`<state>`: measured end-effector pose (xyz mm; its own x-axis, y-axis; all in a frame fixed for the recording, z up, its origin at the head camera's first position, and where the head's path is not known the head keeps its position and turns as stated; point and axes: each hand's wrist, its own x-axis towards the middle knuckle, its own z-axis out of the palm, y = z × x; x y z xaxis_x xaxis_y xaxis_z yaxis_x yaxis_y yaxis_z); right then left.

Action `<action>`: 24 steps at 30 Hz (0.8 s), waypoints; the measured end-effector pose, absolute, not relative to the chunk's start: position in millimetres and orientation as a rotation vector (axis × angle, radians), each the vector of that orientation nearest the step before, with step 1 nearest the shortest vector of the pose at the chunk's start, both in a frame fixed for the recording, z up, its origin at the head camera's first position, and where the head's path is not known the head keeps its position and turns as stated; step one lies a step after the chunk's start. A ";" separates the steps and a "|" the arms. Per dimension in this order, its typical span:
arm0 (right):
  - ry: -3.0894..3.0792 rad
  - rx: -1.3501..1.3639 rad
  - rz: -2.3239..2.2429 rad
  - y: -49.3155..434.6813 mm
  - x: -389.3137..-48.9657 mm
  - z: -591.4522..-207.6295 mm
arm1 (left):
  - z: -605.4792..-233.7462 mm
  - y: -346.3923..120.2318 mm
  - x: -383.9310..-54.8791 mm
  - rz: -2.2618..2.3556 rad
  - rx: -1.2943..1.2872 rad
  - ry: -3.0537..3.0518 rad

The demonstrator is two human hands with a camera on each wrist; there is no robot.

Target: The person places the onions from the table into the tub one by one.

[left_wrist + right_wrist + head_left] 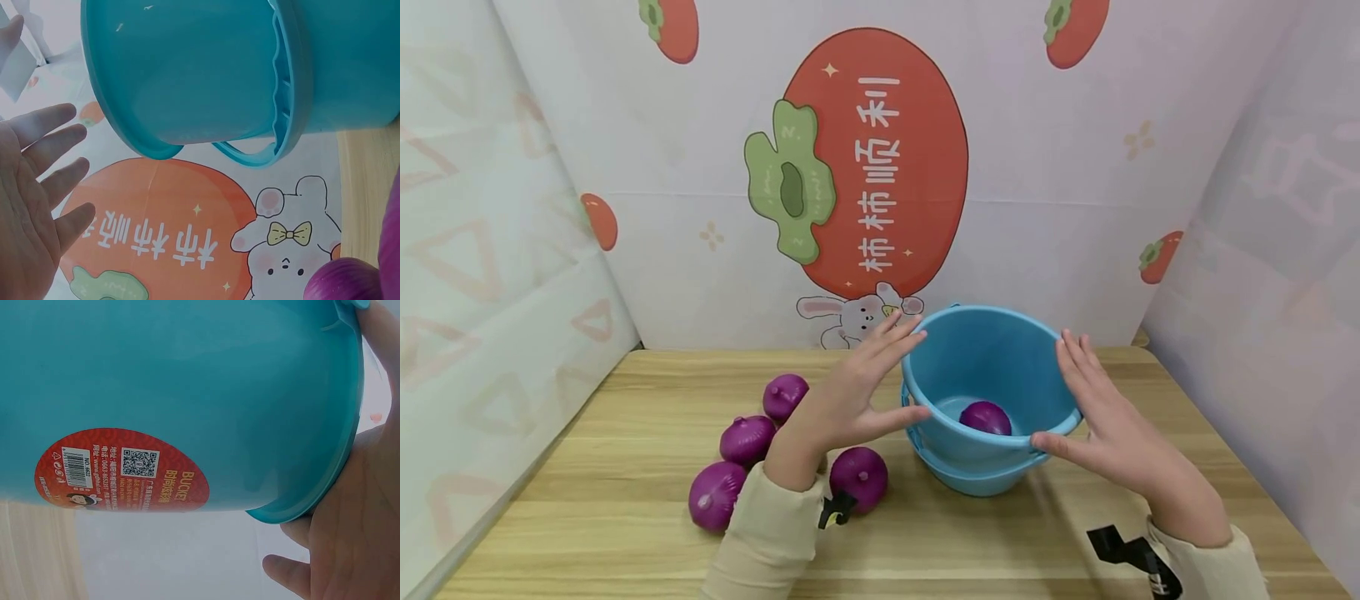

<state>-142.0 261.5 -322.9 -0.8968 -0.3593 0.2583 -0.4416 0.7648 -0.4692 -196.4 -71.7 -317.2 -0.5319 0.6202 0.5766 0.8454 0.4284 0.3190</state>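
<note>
A light blue bucket [977, 458] stands on the table, with one purple onion [985, 418] at its bottom. My left hand [850, 392] is at the bucket's left side, fingers straight and thumb spread. The left wrist view shows this hand [31, 194] apart from the rim, with nothing in it. At the right rim is my right hand [1112, 425], its fingers extended along the side and its thumb at the front edge. In the right wrist view the right hand [356, 519] lies against the rim, partly hidden behind it.
Several more onions lie left of the bucket: a back one [786, 397], a middle one [747, 440], a front one [717, 497], and another [859, 479] beside my left wrist. Printed cloth walls [1037, 150] enclose the wooden table [610, 500] at the back and sides.
</note>
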 end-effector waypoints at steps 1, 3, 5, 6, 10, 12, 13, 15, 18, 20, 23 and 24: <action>-2.808 0.639 0.802 261.5 -142.0 -322.6 | -317.1 -72.5 -196.3 -0.818 -1.247 -2.315; -2.809 0.638 0.808 262.0 -141.9 -322.1 | -317.1 -74.0 -195.7 -0.781 -1.236 -2.312; -2.811 0.639 0.813 262.7 -141.8 -321.8 | -316.7 -75.2 -194.7 -0.735 -1.206 -2.312; -2.812 0.639 0.816 263.1 -141.8 -321.8 | -316.7 -75.8 -194.3 -0.711 -1.182 -2.312; -2.814 0.637 0.825 262.9 -141.9 -322.5 | -317.1 -78.5 -193.0 -0.633 -1.095 -2.319; -2.814 0.634 0.825 262.6 -142.0 -322.8 | -317.9 -80.0 -193.2 -0.606 -1.076 -2.321; -2.814 0.633 0.825 262.5 -141.9 -322.9 | -318.2 -80.9 -193.2 -0.595 -1.074 -2.326; -2.814 0.633 0.827 262.6 -141.8 -322.9 | -319.1 -82.8 -192.9 -0.580 -1.076 -2.330; -2.813 0.635 0.832 262.9 -141.6 -322.6 | -321.0 -85.9 -192.2 -0.564 -1.081 -2.350; -2.815 0.633 0.833 262.7 -141.5 -322.3 | -322.1 -87.7 -190.9 -0.558 -1.084 -2.364; -2.819 0.628 0.828 262.2 -141.5 -321.8 | -323.2 -89.8 -188.2 -0.553 -1.080 -2.392; -2.820 0.627 0.825 261.9 -141.6 -321.6 | -323.5 -90.4 -187.1 -0.552 -1.077 -2.400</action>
